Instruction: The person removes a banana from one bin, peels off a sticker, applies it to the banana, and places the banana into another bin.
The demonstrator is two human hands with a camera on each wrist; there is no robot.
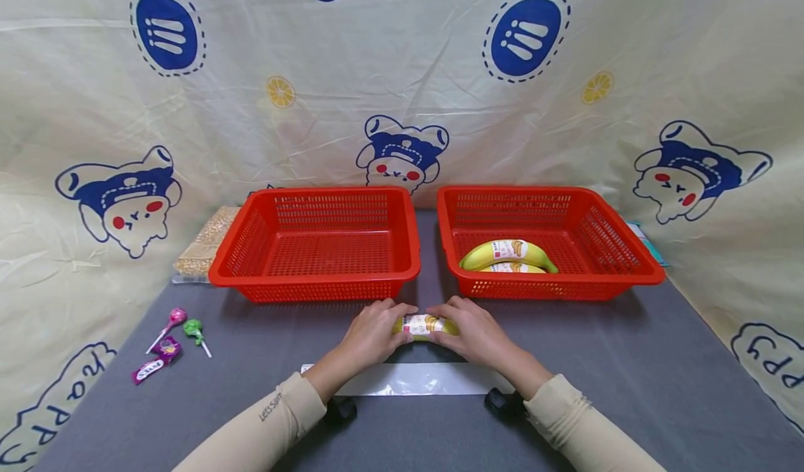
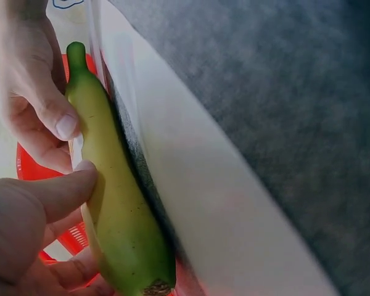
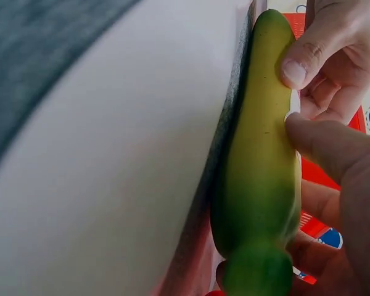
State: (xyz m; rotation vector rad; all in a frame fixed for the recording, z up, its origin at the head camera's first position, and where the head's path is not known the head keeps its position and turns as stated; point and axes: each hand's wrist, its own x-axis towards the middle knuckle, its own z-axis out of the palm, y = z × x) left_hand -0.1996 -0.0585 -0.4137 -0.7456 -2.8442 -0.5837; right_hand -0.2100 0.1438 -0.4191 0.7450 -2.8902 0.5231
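A yellow-green banana (image 1: 426, 327) with a printed white label lies crosswise in front of the baskets, one hand at each end. My left hand (image 1: 372, 334) grips its left part, thumb on the near side and fingers on the far side. On the right part, my right hand (image 1: 472, 330) holds it the same way. Both thumbs lie near the label's edge, as the right wrist view shows along the banana (image 3: 259, 142); most of the label is hidden there. Just nearer to me, a glossy white strip (image 1: 421, 380) lies flat under the forearms.
Behind the hands stand a red left basket (image 1: 314, 290) and a red right basket (image 1: 540, 289), the latter with labelled bananas (image 1: 505, 252). At left lie a pink lollipop (image 1: 178, 316), a green lollipop (image 1: 193, 329) and purple-wrapped candy (image 1: 149, 369). A bag of grains (image 1: 204, 245) sits beside the left basket.
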